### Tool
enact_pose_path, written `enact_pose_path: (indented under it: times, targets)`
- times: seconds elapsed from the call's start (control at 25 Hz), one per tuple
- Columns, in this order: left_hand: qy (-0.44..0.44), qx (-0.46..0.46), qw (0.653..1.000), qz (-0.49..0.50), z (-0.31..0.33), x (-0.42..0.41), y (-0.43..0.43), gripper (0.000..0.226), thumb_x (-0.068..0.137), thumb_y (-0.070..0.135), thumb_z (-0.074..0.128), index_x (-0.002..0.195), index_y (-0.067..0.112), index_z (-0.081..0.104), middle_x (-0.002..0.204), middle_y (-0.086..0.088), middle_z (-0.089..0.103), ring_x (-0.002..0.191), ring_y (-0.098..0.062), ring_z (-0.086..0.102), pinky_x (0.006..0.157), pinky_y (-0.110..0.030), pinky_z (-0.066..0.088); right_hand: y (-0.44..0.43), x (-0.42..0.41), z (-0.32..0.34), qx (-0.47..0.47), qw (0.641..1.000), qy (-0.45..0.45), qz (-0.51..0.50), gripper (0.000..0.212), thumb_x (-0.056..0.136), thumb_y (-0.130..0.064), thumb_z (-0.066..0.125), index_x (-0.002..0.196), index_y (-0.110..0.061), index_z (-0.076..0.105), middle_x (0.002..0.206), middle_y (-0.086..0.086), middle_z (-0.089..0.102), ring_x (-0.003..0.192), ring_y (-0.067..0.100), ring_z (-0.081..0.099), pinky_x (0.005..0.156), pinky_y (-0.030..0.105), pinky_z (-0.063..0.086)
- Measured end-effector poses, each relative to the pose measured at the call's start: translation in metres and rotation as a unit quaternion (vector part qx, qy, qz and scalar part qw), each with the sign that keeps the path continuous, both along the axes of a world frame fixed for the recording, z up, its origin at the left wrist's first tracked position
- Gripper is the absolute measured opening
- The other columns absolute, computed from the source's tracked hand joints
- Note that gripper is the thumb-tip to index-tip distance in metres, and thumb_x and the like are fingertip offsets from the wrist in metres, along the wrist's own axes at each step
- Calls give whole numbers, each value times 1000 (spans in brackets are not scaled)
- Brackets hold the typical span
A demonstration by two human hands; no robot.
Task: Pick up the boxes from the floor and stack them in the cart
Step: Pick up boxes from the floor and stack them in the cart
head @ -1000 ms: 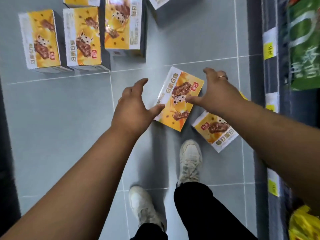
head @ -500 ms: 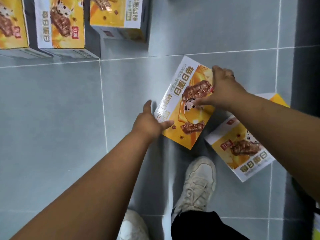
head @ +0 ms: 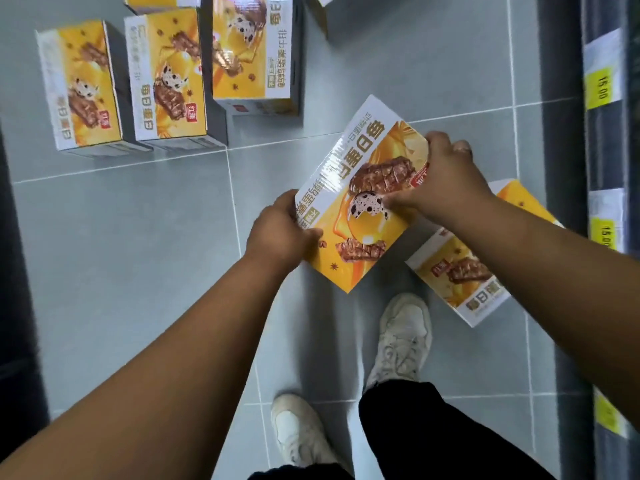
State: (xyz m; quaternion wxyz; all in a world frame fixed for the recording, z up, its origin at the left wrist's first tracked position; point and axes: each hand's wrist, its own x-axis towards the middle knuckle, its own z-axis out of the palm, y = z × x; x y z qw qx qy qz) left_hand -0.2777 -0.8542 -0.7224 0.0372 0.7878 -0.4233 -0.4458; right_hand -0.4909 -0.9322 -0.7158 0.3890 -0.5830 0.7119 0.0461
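Yellow box (head: pixel 360 216) gripped by both hands, left (head: pixel 278 230), right (head: pixel 441 181), second box (head: pixel 464 271) on grey tiled floor (head: pixel 121 254)

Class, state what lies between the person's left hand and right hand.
The yellow box, seen in the head view: left hand grips one side, right hand the opposite side.

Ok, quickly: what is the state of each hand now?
Left hand: grips the yellow box at its left edge.
Right hand: grips the same box at its right side.
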Motion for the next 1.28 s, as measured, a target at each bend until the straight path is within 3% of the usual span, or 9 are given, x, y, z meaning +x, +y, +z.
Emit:
enact_pose_path:
  times: [0.24,0.36,0.52,0.64,0.8,0.96,1.16,1.28]
  targets:
    - [20,-65,998,-7,156,16,4,56,78,12,75,125,35,57,101,19,58,93,-11,55,78,-27,46,24,2,156,-34,998,-34,-43,102,63,-46,85,144,-23,29,140,13,33,117,30,52,91,33,41]
    - [19,-94,995,-30,250,24,-1,60,79,10,74,131,31,55,105,19,55,94,-7,51,77,-24,40,32,5,250,-61,995,-44,-60,95,66,-43,85,143,-24,32,139,11,35,114,26,51,83,25,34]
    - [9,-153,987,-53,376,31,-4,64,81,9,74,138,25,50,116,16,52,101,-4,46,77,-17,34,46,11,376,-128,985,-65,-95,89,66,-38,86,138,-22,36,134,11,39,96,20,50,80,24,38]
    - [-13,-190,980,-61,449,34,6,71,76,15,78,139,31,48,128,4,56,115,-17,54,92,-27,42,68,12,457,-175,976,-58,-115,89,65,-36,87,137,-20,37,131,12,39,93,18,47,78,22,37]
    - [-12,-262,962,-76,551,39,32,76,72,19,80,139,36,47,127,0,58,117,-20,56,100,-36,45,114,13,564,-244,955,-64,-156,90,62,-35,89,136,-21,38,129,12,43,101,18,49,83,25,42]
    - [-24,-324,938,-122,638,31,59,71,73,15,79,135,32,52,125,-3,59,116,-23,55,92,-29,40,164,10,645,-305,934,-59,-175,91,64,-32,88,138,-19,36,131,14,41,107,24,52,87,28,42]
    - [-9,-385,912,-143,727,12,99,70,73,17,75,136,33,50,123,-3,56,115,-21,54,94,-27,40,221,-6,733,-367,905,-50,-212,85,67,-30,87,136,-19,38,131,11,39,86,13,48,73,21,34]
    - [-7,-417,896,-152,764,-3,121,70,73,21,77,137,32,49,124,-1,56,115,-21,54,96,-31,42,251,-18,766,-401,886,-58,-224,86,66,-30,87,136,-19,38,131,11,38,104,22,50,82,27,39]
